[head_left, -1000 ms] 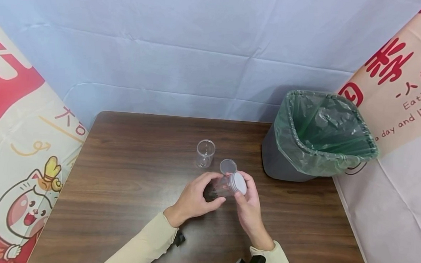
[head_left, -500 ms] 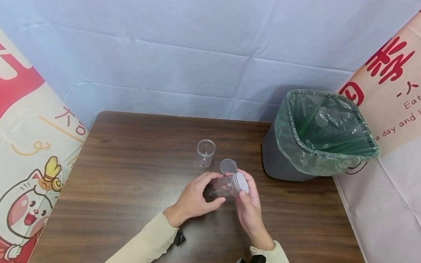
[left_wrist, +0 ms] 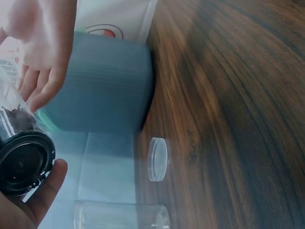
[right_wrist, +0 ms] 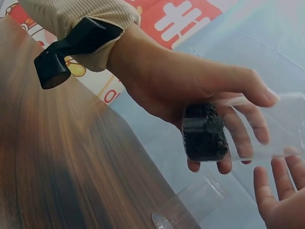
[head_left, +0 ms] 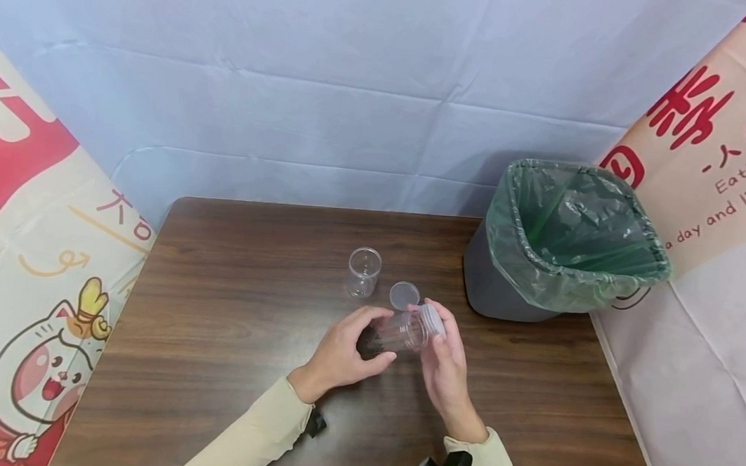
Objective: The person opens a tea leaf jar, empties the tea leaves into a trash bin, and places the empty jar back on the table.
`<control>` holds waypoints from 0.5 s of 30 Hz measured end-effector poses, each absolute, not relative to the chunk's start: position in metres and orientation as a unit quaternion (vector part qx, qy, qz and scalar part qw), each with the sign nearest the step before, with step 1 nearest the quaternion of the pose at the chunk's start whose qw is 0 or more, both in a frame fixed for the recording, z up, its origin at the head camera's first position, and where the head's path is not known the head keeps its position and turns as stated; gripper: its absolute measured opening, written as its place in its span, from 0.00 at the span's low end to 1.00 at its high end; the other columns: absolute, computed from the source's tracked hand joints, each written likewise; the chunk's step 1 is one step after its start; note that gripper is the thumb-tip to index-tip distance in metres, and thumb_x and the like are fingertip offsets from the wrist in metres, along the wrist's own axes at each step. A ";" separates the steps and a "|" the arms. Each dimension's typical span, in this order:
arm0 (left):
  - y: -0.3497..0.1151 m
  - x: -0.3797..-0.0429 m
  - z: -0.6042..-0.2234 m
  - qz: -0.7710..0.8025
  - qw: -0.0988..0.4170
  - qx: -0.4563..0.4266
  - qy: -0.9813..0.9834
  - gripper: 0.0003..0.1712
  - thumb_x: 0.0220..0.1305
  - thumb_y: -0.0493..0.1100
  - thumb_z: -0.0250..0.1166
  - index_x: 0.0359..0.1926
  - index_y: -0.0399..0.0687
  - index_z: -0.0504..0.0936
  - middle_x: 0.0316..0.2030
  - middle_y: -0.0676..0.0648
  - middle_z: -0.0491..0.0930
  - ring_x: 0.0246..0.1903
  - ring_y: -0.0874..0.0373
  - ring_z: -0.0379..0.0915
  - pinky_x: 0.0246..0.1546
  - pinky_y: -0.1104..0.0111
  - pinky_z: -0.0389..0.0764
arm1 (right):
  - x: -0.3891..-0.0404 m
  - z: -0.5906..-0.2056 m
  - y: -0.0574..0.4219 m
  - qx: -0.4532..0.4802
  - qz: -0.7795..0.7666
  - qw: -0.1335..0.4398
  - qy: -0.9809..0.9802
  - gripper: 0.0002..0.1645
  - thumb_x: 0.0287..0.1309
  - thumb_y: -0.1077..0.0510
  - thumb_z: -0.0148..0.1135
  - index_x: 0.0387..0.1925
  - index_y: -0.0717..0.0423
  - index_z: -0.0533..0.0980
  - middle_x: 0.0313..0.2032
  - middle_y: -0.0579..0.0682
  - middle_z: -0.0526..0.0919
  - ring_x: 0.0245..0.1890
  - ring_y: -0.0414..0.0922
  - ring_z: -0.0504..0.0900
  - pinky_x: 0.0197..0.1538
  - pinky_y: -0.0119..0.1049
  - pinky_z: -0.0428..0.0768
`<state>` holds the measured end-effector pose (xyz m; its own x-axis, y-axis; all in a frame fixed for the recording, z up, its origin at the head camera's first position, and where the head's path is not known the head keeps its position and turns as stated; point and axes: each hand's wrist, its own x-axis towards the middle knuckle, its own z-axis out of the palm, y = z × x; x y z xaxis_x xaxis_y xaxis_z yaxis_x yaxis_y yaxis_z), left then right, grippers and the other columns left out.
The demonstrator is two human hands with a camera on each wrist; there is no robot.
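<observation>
Above the table, my left hand [head_left: 342,347] grips a clear jar [head_left: 398,331] near its base, thumb on one side and fingers round the other. The jar lies tilted, its mouth toward the right. Dark loose contents [right_wrist: 206,131] sit at its bottom end, also visible through the black-looking base [left_wrist: 26,162] in the left wrist view. With thumb and fingers, my right hand [head_left: 447,370] holds a whitish ribbed screw lid [head_left: 432,320] at the mouth; lid and jar rim stand slightly apart. The lid is out of sight in both wrist views.
An uncovered clear jar [head_left: 364,275] stands upright behind my hands. Beside it a clear round lid [head_left: 404,296] lies on the wooden table [head_left: 248,311]. A grey bin [head_left: 503,282] with a green liner [head_left: 566,285] stands at the back right, before the pale cloth wall [head_left: 290,130].
My right hand has turned the lid and drawn it slightly right, away from the jar's mouth, whose rim now shows. The left hand has kept nearly the same place.
</observation>
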<state>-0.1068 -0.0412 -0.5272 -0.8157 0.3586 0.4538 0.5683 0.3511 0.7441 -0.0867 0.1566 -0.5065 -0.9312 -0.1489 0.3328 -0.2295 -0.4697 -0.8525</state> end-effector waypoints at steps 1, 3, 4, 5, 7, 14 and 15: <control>-0.042 -0.107 -0.527 -0.494 0.105 -0.283 -0.815 0.34 0.54 0.52 0.74 0.62 0.50 0.77 0.54 0.52 0.81 0.51 0.61 0.78 0.51 0.64 0.80 | -0.087 -0.507 0.158 0.176 0.838 0.028 -0.515 0.26 0.78 0.55 0.47 0.70 0.62 0.60 0.62 0.53 0.76 0.63 0.46 0.74 0.63 0.37 0.73; -0.042 -0.106 -0.528 -0.496 0.103 -0.283 -0.815 0.34 0.54 0.52 0.74 0.62 0.50 0.77 0.53 0.52 0.81 0.50 0.61 0.78 0.52 0.63 0.79 | -0.087 -0.508 0.160 0.165 0.842 0.033 -0.512 0.26 0.78 0.57 0.47 0.71 0.62 0.60 0.62 0.54 0.76 0.63 0.47 0.73 0.63 0.37 0.74; -0.042 -0.106 -0.528 -0.497 0.103 -0.283 -0.814 0.34 0.54 0.51 0.74 0.62 0.50 0.77 0.53 0.52 0.81 0.50 0.61 0.78 0.52 0.63 0.79 | -0.087 -0.508 0.161 0.162 0.844 0.035 -0.511 0.26 0.78 0.58 0.46 0.71 0.64 0.60 0.62 0.56 0.76 0.63 0.47 0.74 0.62 0.38 0.75; -0.042 -0.106 -0.527 -0.498 0.104 -0.283 -0.813 0.34 0.54 0.51 0.74 0.62 0.50 0.77 0.52 0.52 0.81 0.50 0.61 0.78 0.52 0.63 0.79 | -0.087 -0.509 0.163 0.158 0.845 0.037 -0.509 0.26 0.78 0.59 0.46 0.71 0.64 0.60 0.63 0.56 0.76 0.63 0.47 0.74 0.61 0.38 0.76; -0.043 -0.106 -0.528 -0.498 0.109 -0.284 -0.812 0.34 0.54 0.51 0.74 0.62 0.49 0.76 0.52 0.52 0.81 0.50 0.61 0.78 0.52 0.62 0.79 | -0.087 -0.511 0.165 0.152 0.851 0.038 -0.500 0.27 0.78 0.61 0.46 0.72 0.67 0.59 0.63 0.58 0.75 0.63 0.47 0.74 0.60 0.39 0.77; -0.043 -0.107 -0.529 -0.495 0.116 -0.284 -0.813 0.34 0.55 0.51 0.74 0.61 0.49 0.77 0.52 0.51 0.82 0.49 0.60 0.78 0.52 0.62 0.80 | -0.085 -0.514 0.170 0.083 0.859 0.034 -0.504 0.37 0.73 0.71 0.50 0.77 0.71 0.48 0.67 0.57 0.72 0.62 0.44 0.76 0.59 0.39 0.79; -0.043 -0.107 -0.529 -0.494 0.117 -0.284 -0.813 0.34 0.55 0.52 0.74 0.61 0.49 0.77 0.52 0.51 0.82 0.49 0.60 0.78 0.52 0.63 0.80 | -0.085 -0.514 0.170 0.073 0.858 0.032 -0.508 0.39 0.71 0.72 0.51 0.77 0.71 0.47 0.67 0.55 0.71 0.62 0.43 0.75 0.59 0.39 0.79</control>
